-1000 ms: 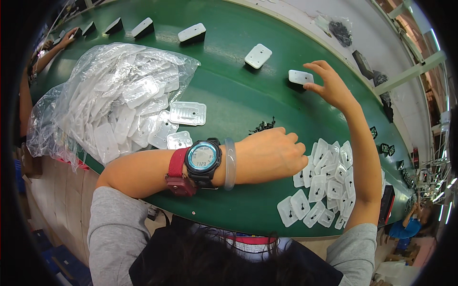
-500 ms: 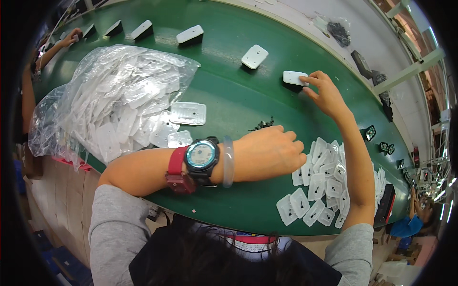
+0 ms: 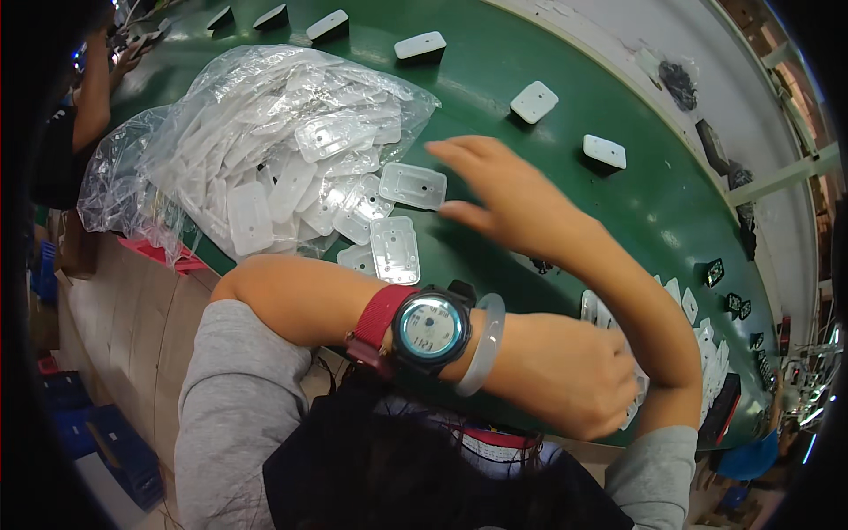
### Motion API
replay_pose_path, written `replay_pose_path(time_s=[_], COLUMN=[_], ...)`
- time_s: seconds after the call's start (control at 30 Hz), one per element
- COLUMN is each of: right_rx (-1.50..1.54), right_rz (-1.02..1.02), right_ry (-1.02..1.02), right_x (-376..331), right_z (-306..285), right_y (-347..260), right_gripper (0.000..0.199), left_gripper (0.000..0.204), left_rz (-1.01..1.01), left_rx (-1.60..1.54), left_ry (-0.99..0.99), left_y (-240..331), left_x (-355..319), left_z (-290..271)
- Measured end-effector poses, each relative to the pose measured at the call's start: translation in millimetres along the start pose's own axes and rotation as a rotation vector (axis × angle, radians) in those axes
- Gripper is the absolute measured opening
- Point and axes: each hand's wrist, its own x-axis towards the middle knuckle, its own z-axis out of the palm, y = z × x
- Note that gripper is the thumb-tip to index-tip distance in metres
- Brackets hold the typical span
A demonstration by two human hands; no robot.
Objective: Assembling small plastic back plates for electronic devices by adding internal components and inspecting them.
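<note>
My right hand (image 3: 512, 190) reaches leftward over the green table, thumb and fingers apart with nothing between them. Just beyond its fingertips lies a clear rectangular plastic cover (image 3: 412, 185) at the mouth of a big clear plastic bag (image 3: 265, 124) full of such covers. Another clear cover (image 3: 395, 251) rests nearer to me. My left hand (image 3: 565, 375), with a watch and a translucent bangle at its wrist, has its fingers curled downward over the near right of the table, at a group of covers. My left hand and right forearm hide much of that group; whatever the left fingers hold is hidden.
White-topped black blocks (image 3: 605, 152) stand in a spaced row along the far side of the green table (image 3: 477, 66). Small dark pieces (image 3: 541, 264) show beneath my right forearm. Black parts (image 3: 714, 272) lie at the right. Another person's arm (image 3: 93, 102) is at far left.
My right hand has left the white-topped block at the right and swung left toward the bag. My left hand has moved right and closer to me. The whole view has shifted somewhat.
</note>
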Motion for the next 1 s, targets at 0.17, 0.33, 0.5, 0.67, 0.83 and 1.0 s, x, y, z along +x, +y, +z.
replay_pose_path(time_s=[0.17, 0.33, 0.5, 0.67, 0.83, 1.0], right_rx=[0.078, 0.36, 0.598, 0.713, 0.652, 0.707], right_rz=[0.158, 0.383, 0.634, 0.733, 0.722, 0.692], right_ry=[-0.116, -0.152, 0.048, 0.14, 0.188, 0.351], right_x=[19, -23, -85, -119, -133, -137], right_z=[22, -10, -65, -86, -93, -95], right_y=[-3, -9, -33, -51, -50, -57], right_gripper=[0.047, 0.032, 0.042, 0.034, 0.027, 0.016], left_gripper=[0.007, 0.006, 0.006, 0.016, 0.027, 0.021], left_rz=[0.078, 0.117, 0.039, -0.052, -0.519, -1.168], left_rx=[-0.048, -0.042, 0.087, 0.306, -0.004, -0.769], left_ry=[0.103, 0.071, -0.051, 0.218, 0.456, 0.095], left_y=[15, 18, 12, -16, -60, -58], left_x=[7, 1, -4, 9, 3, 8], left_z=[-12, -11, -7, 12, -7, -39])
